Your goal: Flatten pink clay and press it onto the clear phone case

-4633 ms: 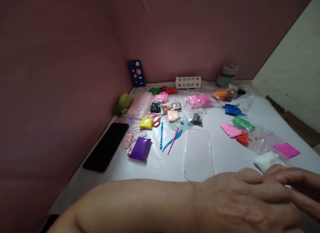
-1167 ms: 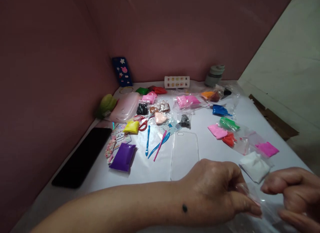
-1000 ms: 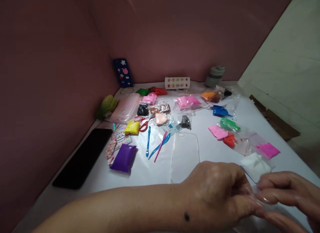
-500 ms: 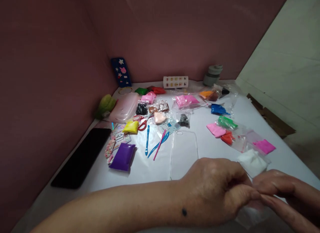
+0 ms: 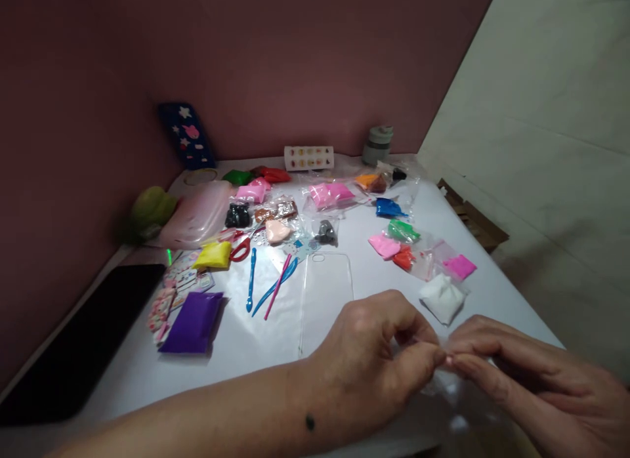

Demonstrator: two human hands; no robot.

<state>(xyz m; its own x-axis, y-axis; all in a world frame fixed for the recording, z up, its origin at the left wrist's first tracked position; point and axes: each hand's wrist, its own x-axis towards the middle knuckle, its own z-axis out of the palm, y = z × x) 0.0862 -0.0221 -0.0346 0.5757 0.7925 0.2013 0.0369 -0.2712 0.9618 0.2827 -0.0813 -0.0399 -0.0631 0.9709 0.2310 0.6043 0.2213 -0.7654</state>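
Note:
My left hand point(image 5: 374, 359) and my right hand point(image 5: 522, 379) meet near the table's front edge, fingertips pinched together on a small clear plastic bag point(image 5: 445, 382) that hangs below them. What is in the bag is too faint to name. A white clay packet point(image 5: 441, 298) lies just beyond my right hand. A clear phone case point(image 5: 325, 294) lies flat just past my left hand.
The white table point(image 5: 354, 281) holds several coloured clay packets, a purple packet point(image 5: 193, 313), blue and pink sculpting tools point(image 5: 268, 287), red scissors point(image 5: 240, 249), a pink box point(image 5: 194, 215) and a black phone point(image 5: 73, 350). Maroon walls close the left and back. Cardboard point(image 5: 472, 215) lies off the right edge.
The view has swung right, so everything on the table has shifted left. My hands stay pinched on the clear bag and have lifted slightly toward the centre.

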